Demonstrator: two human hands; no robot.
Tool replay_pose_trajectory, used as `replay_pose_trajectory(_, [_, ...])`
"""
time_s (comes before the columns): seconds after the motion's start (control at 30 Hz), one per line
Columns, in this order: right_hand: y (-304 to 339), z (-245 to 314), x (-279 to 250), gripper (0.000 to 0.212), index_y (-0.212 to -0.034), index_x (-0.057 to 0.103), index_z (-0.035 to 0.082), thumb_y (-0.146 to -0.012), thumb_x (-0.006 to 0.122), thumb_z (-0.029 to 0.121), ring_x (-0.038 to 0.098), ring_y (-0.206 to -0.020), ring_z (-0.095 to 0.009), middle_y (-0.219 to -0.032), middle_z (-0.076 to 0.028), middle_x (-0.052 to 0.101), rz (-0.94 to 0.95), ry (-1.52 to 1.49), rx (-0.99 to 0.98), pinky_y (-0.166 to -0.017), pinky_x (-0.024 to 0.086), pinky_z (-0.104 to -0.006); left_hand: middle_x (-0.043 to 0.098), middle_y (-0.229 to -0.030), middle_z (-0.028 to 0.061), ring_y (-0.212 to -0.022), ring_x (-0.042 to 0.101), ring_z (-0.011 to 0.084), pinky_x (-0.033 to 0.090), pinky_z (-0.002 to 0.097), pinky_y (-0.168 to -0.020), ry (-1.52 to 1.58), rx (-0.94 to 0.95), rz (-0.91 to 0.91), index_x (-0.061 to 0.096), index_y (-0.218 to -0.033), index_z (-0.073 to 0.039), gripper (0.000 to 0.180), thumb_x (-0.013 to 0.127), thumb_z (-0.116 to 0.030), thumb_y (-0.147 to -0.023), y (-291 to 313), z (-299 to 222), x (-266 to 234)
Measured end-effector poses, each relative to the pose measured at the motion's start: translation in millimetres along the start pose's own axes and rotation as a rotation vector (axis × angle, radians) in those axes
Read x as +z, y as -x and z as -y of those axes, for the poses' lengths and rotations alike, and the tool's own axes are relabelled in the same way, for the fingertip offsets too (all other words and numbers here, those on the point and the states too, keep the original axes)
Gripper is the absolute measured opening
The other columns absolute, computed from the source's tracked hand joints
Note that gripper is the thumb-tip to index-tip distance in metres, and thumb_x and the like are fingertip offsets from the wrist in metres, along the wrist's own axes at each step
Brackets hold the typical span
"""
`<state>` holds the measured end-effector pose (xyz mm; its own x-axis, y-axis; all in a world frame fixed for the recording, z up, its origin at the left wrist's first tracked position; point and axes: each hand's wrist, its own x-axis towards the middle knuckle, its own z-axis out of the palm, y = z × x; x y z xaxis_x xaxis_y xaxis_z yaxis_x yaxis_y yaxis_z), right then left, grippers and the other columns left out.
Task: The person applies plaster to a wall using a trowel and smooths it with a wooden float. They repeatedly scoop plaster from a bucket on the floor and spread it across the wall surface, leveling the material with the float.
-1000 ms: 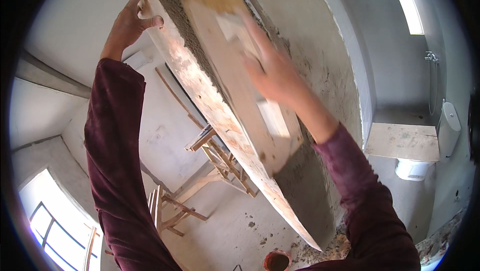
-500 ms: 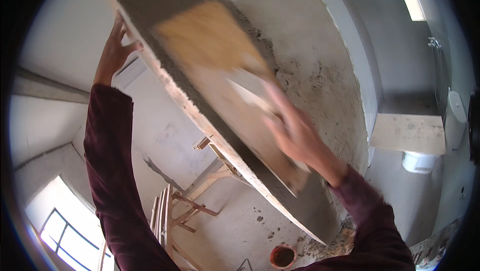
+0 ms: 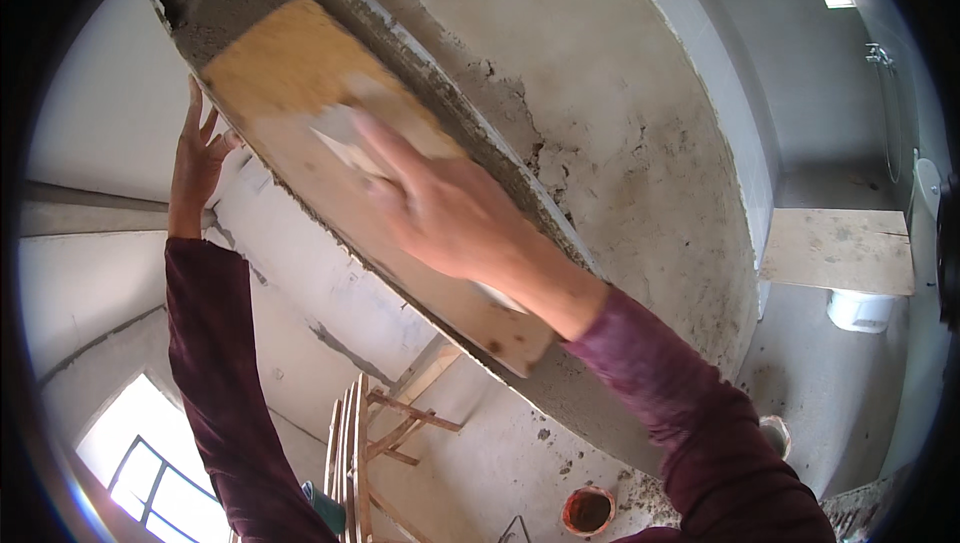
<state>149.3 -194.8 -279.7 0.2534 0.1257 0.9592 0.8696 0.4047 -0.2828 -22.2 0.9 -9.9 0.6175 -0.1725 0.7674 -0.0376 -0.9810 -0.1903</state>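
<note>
My right hand (image 3: 440,208) is closed round the pale handle of a long wooden plastering float (image 3: 290,53). The float lies flat along a strip of grey mortar (image 3: 590,403), slanting from upper left to lower right. Motion blurs the fingers and handle somewhat. My left hand (image 3: 198,165) is raised at the far left, fingers apart, its tips at the strip's left edge near the float's upper end. It holds nothing that I can see. A raised straight ridge (image 3: 470,133) borders the strip on the right.
Rough plastered wall (image 3: 640,143) spreads right of the ridge. Below stand a wooden trestle (image 3: 357,443) and an orange-rimmed bucket (image 3: 588,511), with mortar crumbs scattered on the floor. At the right, a board (image 3: 835,253) rests on a white bucket (image 3: 858,310).
My right hand has moved the float up and left along the mortar strip. The view has shifted somewhat, and my left hand appears lower, still at the strip's left edge.
</note>
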Motion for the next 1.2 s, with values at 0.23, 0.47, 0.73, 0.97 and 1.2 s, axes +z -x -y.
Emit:
replay_pose_trajectory(0.23, [195,-73,-15,0.063,-0.150,0.033,0.015,-0.091,0.056,0.016,0.062,-0.067,-0.026,-0.082,-0.013,0.063,0.093,-0.037,0.125,-0.056,0.049,-0.0409,0.014,-0.160,0.0190,-0.142,0.026,0.0425,0.044,0.0481,-0.105,0.122,-0.104,-0.011,0.003,-0.155,-0.011,0.139,0.085,-0.059,-0.054,3,-14,23])
replay_pose_trajectory(0.47, [106,-13,-23,0.061,-0.150,0.033,0.018,-0.093,0.054,0.018,0.055,-0.048,-0.023,-0.071,-0.010,0.062,0.053,0.027,-0.092,-0.044,0.046,-0.0379,0.034,-0.153,0.0191,-0.136,0.041,0.0342,0.051,0.0390,-0.096,0.030,-0.121,-0.027,0.001,-0.155,-0.009,0.133,0.082,-0.061,-0.062,0,-2,12])
replay_pose_trajectory(0.73, [-140,50,6,0.057,-0.147,0.033,0.007,-0.096,0.045,0.031,0.068,-0.082,-0.044,-0.092,-0.024,0.069,-0.206,-0.018,-0.160,-0.075,0.055,-0.0495,0.043,-0.146,0.0191,-0.135,0.042,0.0367,0.043,0.0410,-0.105,-0.060,-0.090,0.020,0.017,-0.153,-0.005,0.102,0.082,-0.023,-0.077,-7,14,-2])
replay_pose_trajectory(0.97, [-122,6,25,0.056,-0.148,0.033,0.008,-0.098,0.043,0.031,0.067,-0.072,-0.039,-0.083,-0.023,0.069,-0.212,0.028,-0.127,-0.072,0.054,-0.0466,0.028,-0.155,0.0203,-0.140,0.031,0.0388,0.044,0.0421,-0.105,0.065,-0.026,0.008,-0.001,-0.154,-0.004,0.136,0.083,-0.053,-0.058,-2,-16,17])
replay_pose_trajectory(1.2, [73,-29,-4,0.061,-0.152,0.026,0.008,-0.096,0.049,0.018,0.053,-0.052,-0.024,-0.066,-0.011,0.057,0.102,-0.033,0.044,-0.054,0.046,-0.0410,0.015,-0.159,0.0216,-0.142,0.026,0.0405,0.044,0.0462,-0.105,0.049,-0.108,0.012,-0.001,-0.154,-0.008,0.142,0.084,-0.058,-0.053,4,-4,2])
